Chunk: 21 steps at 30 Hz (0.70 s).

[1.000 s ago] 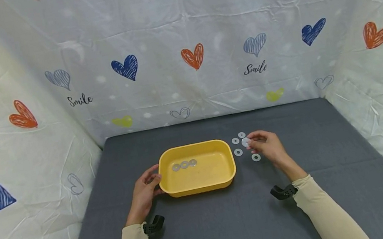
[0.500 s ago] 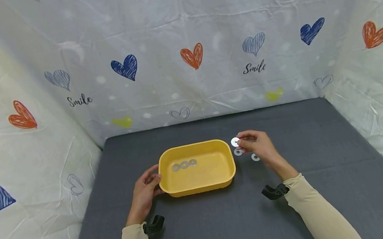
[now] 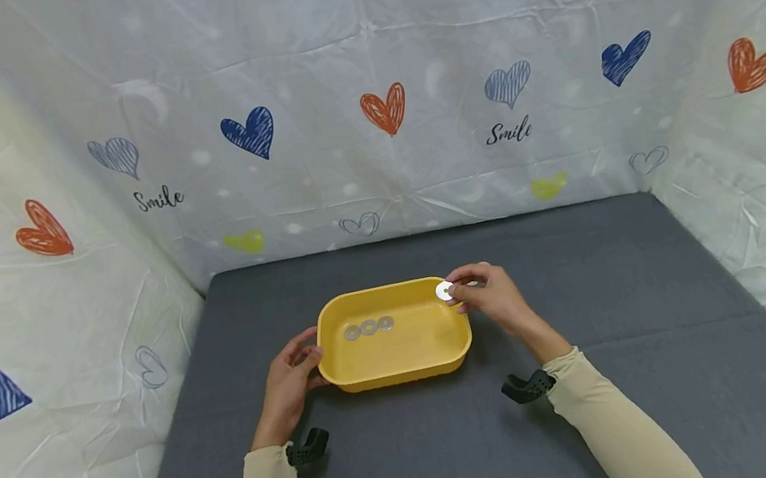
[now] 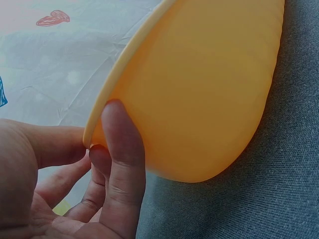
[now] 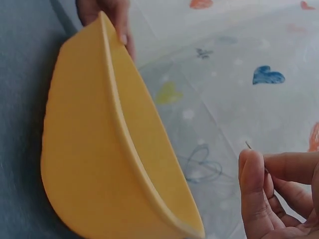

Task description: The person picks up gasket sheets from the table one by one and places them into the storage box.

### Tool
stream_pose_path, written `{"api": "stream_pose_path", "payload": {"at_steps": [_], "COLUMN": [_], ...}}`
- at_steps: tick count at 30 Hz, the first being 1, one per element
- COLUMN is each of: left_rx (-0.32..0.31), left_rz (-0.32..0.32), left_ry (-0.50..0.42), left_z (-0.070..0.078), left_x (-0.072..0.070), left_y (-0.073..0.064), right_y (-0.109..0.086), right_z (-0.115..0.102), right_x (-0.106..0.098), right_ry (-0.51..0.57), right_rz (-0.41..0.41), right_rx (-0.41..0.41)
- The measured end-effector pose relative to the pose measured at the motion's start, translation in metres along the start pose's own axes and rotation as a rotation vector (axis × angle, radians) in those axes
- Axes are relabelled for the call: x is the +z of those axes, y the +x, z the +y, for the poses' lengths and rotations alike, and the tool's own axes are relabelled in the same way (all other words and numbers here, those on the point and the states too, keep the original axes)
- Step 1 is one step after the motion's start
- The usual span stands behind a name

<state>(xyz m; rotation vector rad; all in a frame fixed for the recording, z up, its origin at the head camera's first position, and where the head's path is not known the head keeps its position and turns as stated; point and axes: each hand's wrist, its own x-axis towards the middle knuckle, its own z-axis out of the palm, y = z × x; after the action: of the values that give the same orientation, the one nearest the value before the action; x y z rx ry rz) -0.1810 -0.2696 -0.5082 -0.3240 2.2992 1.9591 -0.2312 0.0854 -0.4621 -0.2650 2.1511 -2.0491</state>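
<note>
Right hand [image 3: 493, 298] pinches a washer [image 3: 442, 292] by the far right corner of the yellow tray [image 3: 398, 377], left hand [image 3: 289, 381] clamped on its left edge: best lower the washer inside before parting fingers.

Tray [image 3: 412, 344] appears to be smooth yellow plastic with a slight sheen. Flat washers [image 3: 363, 329] look metallic, satin-finished. Table covering [image 3: 420, 461] is matt, visibly woven grey cloth; backdrop [image 3: 304, 66], creased sheeting, faintly glossy.

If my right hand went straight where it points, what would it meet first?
Probably the yellow tray, whose rim lies next in line from your right hand, though the hand looks raised and might clear it.
</note>
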Motion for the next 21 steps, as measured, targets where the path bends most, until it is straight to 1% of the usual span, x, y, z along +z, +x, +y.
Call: {"api": "stream_pose_path", "payload": {"at_steps": [7,11,17,21], "left_rx": [-0.008,-0.016,-0.016,-0.008], "left_rz": [0.007,0.019,0.019,0.012], "left_ry": [0.009,0.009,0.004,0.0], "left_z": [0.0,0.0,0.0,0.0], "left_x": [0.0,0.001,0.001,0.001], "left_y": [0.0,0.0,0.001,0.002], "right_y": [0.004,0.006,0.013,0.018], "right_z": [0.001,0.001,0.003,0.003], "right_x": [0.022,0.035,0.053,0.063], "right_ry": [0.049,0.055,0.118,0.132], "right_rz": [-0.029,-0.058,-0.1,-0.115], "right_rx": [0.029,0.038,0.103,0.125]}}
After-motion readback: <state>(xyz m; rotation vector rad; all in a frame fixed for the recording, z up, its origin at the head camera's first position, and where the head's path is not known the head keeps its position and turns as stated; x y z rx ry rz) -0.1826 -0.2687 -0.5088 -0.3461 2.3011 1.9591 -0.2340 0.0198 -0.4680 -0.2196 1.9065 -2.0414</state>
